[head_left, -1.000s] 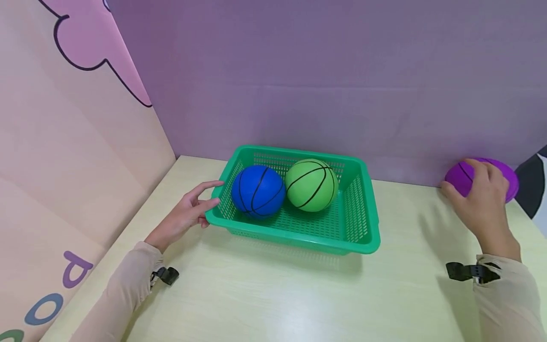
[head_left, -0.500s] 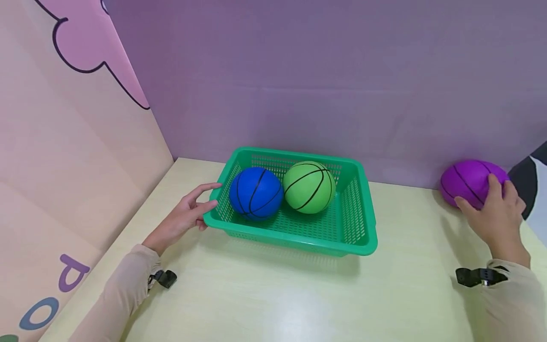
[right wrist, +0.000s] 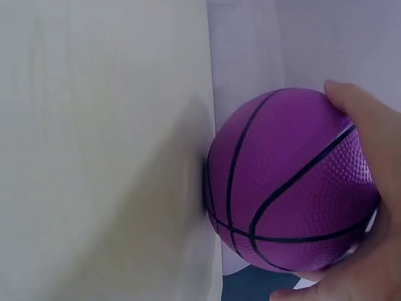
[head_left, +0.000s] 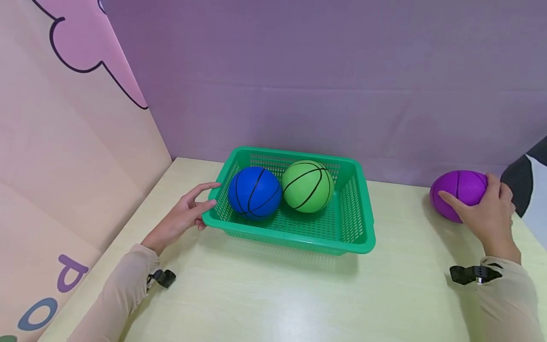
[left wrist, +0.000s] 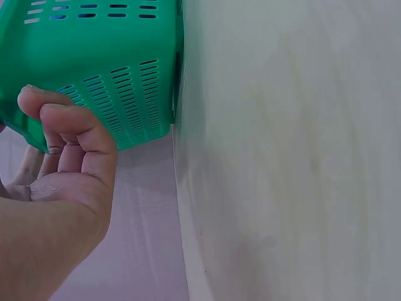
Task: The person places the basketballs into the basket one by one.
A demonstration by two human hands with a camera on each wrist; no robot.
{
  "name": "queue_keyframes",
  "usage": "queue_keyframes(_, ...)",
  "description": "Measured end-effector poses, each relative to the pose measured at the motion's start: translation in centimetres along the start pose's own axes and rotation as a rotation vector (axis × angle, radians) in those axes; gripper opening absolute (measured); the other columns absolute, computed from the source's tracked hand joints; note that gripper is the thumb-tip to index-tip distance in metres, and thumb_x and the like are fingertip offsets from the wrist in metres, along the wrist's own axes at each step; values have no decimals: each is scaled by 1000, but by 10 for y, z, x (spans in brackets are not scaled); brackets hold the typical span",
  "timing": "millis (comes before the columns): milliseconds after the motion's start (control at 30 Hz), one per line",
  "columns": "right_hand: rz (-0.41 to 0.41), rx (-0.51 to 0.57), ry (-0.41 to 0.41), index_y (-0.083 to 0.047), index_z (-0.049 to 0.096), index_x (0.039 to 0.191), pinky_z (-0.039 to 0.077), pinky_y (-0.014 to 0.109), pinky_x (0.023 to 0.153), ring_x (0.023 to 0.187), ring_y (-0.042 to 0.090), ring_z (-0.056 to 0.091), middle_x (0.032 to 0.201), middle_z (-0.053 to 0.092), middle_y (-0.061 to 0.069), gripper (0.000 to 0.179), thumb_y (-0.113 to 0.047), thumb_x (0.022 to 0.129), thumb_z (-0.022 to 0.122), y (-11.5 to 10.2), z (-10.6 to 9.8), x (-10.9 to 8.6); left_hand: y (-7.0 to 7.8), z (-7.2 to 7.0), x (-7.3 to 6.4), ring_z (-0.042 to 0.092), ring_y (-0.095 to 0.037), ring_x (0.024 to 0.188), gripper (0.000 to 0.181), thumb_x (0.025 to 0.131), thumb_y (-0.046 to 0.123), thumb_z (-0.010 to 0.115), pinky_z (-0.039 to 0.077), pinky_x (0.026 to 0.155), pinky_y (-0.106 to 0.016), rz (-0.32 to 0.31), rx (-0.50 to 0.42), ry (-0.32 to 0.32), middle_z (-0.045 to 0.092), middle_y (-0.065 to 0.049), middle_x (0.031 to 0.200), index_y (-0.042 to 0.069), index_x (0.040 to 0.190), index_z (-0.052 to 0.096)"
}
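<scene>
A green plastic basket (head_left: pixel 295 240) stands on the table, with a blue ball (head_left: pixel 255 193) and a light green ball (head_left: pixel 307 186) in it, both lined like basketballs. My left hand (head_left: pixel 177 218) holds the basket's left rim, thumb and forefinger on it; in the left wrist view the other fingers (left wrist: pixel 75 125) curl beside the basket wall. At the far right, my right hand (head_left: pixel 491 216) grips a purple mini basketball (head_left: pixel 457 194) from its right side. In the right wrist view, thumb and fingers spread around the purple ball (right wrist: pixel 288 182), which sits on or just over the table.
The pale table (head_left: pixel 273 294) meets a purple backdrop (head_left: pixel 320 85) behind the basket and a pink printed panel (head_left: pixel 85 156) at the left. A black and white shape (head_left: pixel 523 185) shows beyond the table's right edge. Small cameras are strapped to both wrists.
The purple ball has come left and toward me. My right hand has shifted from over it to its right side and now grips it. The left hand and basket stay put.
</scene>
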State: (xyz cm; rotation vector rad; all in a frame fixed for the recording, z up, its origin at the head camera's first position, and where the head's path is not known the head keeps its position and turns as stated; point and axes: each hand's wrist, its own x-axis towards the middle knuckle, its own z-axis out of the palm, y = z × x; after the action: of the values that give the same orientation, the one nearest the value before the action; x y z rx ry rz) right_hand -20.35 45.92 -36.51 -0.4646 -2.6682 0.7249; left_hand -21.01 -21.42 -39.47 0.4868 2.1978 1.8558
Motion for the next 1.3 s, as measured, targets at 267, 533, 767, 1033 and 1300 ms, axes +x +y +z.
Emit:
queue_keyframes(267,68,62,23,-9,-4,158,27,78,98,138,62,12,159,-4,28,114,-60,85,68,2,7,0,1,0,-1,49,-20,55,49,102,32,58,49,59,-34,-2,14,0,44,-5,65,33,149,42)
queue_keyframes(533,134,164,95,-12,8,159,29,71,106,143,50,16,159,8,24,107,-54,83,72,-2,5,1,-1,0,0,49,-19,55,49,102,32,58,49,59,-34,-6,22,7,45,-4,66,32,149,42)
queue_keyframes(767,222,233,96,-20,5,159,30,66,108,147,41,14,161,10,18,105,-55,84,69,-5,0,2,0,1,0,49,-19,55,49,102,31,58,49,58,-33,-7,12,3,46,-3,66,32,149,42)
queue_keyframes(1033,216,244,95,-26,6,160,31,66,108,148,39,13,162,9,15,103,-56,84,70,-12,1,2,1,2,-1,49,-19,55,49,102,32,58,49,58,-33,-9,16,6,47,-3,66,32,149,42)
queue_keyframes(1300,206,288,76,-33,10,158,32,64,108,148,38,15,163,13,12,98,-54,85,71,-29,-5,-1,3,2,-2,50,-19,55,49,102,31,58,48,58,-31,-5,16,9,47,-3,65,32,149,43)
